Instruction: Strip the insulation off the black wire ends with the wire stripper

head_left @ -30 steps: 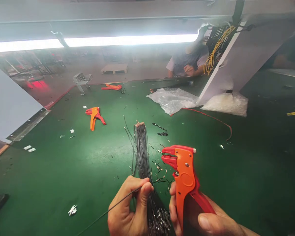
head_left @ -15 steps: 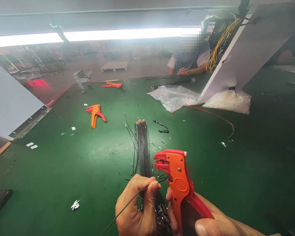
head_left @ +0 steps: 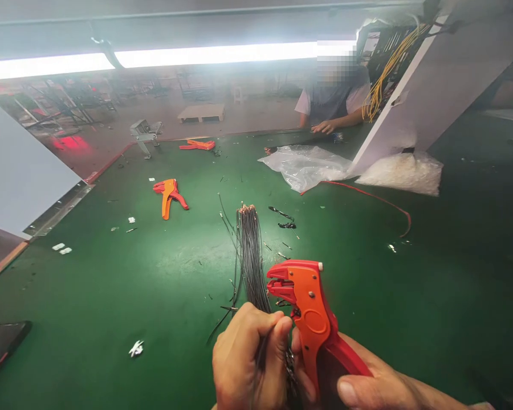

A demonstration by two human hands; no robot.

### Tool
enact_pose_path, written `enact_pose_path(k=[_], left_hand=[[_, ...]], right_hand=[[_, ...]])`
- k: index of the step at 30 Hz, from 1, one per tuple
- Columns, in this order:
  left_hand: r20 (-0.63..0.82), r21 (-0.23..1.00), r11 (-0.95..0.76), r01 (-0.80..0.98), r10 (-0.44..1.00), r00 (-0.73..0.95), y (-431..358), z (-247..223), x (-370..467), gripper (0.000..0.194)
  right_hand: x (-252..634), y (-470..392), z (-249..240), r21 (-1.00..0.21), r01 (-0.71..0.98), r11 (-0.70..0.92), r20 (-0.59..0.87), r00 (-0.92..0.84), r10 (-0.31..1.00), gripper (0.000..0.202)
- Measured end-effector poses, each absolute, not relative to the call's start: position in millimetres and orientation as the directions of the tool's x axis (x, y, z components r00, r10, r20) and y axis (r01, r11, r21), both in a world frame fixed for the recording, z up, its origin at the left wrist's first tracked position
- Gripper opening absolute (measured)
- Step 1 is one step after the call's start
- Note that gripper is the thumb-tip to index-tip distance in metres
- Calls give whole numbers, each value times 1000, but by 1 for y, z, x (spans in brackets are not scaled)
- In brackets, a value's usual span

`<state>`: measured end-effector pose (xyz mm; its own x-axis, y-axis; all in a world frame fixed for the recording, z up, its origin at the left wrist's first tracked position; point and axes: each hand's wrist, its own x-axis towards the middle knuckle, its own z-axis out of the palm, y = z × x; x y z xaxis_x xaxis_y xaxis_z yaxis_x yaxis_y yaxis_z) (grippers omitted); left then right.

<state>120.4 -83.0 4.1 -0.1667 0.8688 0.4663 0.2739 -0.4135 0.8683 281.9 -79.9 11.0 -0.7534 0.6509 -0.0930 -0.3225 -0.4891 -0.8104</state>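
Note:
My left hand (head_left: pixel 252 356) pinches a thin black wire, its thumb and index fingertips close beside the tool's lower jaw area. In my right hand (head_left: pixel 367 381) is an orange and red wire stripper (head_left: pixel 314 307), held upright with its jaws facing left. A bundle of black wires (head_left: pixel 251 250) with copper-coloured ends lies on the green table, running down behind my left hand. The wire's tip is hidden by the fingertips and the tool.
Two more strippers (head_left: pixel 169 196) (head_left: pixel 198 145) lie at the left and far back. A plastic bag (head_left: pixel 305 165), a white filled bag (head_left: pixel 406 172) and wire scraps (head_left: pixel 281 213) are on the table. A person (head_left: pixel 333 102) sits across, one hand on the table.
My left hand has moved right, bringing its fingertips up to the stripper. The wire's long tail no longer stretches to the lower left. The person opposite has spread a hand.

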Motion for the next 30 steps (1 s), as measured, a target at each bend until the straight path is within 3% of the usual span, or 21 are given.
enact_pose_path(k=[6,15,22,27,30], left_hand=[[544,810,-474,346,827,-142,-83,-2,122,13],[569,780,-509,365,818,-76,-83,-1,122,16],[570,772,-511,378,820,-54,-83,-3,122,18],[600,741,-543,396,800,-26,-85,-5,121,19],[590,765,-534,360,805,-58,-88,-6,122,17]], right_hand=[[286,-82,-4,-854,-347,-389,-19,-726,688,45],[284,-100,-19,-781,-412,-469,-142,-615,776,44],[301,-101,-25,-810,-242,-535,-301,-610,733,50],[302,-98,-18,-836,-172,-522,-333,-597,730,51],[299,-95,-15,-822,-221,-525,-290,-631,719,49]])
